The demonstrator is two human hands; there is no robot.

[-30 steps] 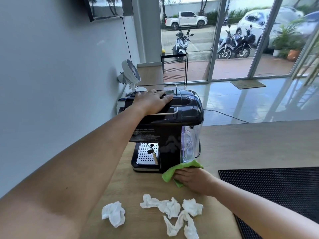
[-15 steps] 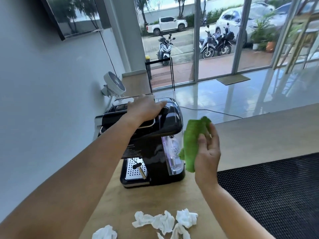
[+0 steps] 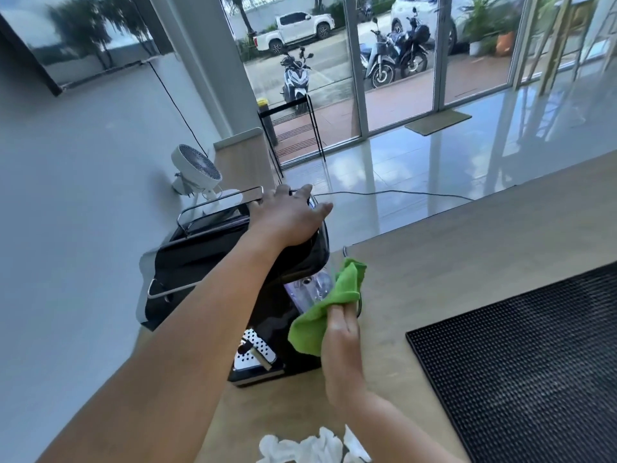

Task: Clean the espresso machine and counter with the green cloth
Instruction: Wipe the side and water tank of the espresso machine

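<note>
Left hand (image 3: 287,217) rests flat, released, atop machine (image 3: 233,262). Right hand (image 3: 340,342) grasps cloth (image 3: 320,315), apparently touching the machine's side, above surface (image 3: 434,269).

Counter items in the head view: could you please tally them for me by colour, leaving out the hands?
Black: 2, the espresso machine and the rubber bar mat
Green: 1, the green cloth
White: 1, the cluster of crumpled tissues, partly cut off by the frame
Total: 4
</note>
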